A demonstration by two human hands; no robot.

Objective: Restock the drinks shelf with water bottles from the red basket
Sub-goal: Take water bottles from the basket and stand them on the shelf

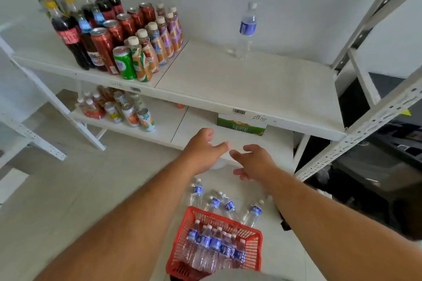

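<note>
One water bottle (247,29) stands near the back edge of the drinks shelf (251,84); the rest wait in the red basket (253,246) and loose on the floor beside it. Left hand (202,150) and right hand (253,162) hover empty, fingers loosely spread. The shelf edge reads "B5211", roughly.

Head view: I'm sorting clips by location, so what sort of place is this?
Probably a small shop or its stockroom: a metal shelf with barcode tags, drinks lined in rows, and a red basket of water bottles on the floor.
</note>
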